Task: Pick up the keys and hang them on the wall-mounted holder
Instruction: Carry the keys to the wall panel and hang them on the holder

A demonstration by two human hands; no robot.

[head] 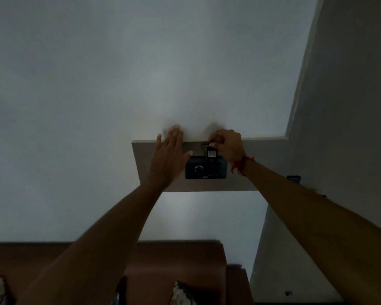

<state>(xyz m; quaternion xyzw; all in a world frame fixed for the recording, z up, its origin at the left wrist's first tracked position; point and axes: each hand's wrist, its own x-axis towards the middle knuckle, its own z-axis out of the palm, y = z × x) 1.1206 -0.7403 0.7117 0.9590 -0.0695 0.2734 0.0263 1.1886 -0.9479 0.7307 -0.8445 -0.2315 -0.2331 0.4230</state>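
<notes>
Both my arms reach up to a grey panel (pixel 262 164) on the white wall. My right hand (pixel 229 146) pinches the keys (pixel 211 150), a small dark bunch with a black tag bearing a light label, at the panel's top edge. A short dark peg of the wall-mounted holder (pixel 203 144) shows just left of my fingers; whether the keys hang on it I cannot tell. My left hand (pixel 169 155) lies flat with fingers spread against the panel and wall, holding nothing. A red thread circles my right wrist.
A dark switch box with a round dial (pixel 205 168) is fixed on the panel right below the keys. A brown sofa (pixel 178 265) with patterned cushions stands under the wall. A grey side wall (pixel 350 106) juts out at the right, with a small dark fitting (pixel 294 178).
</notes>
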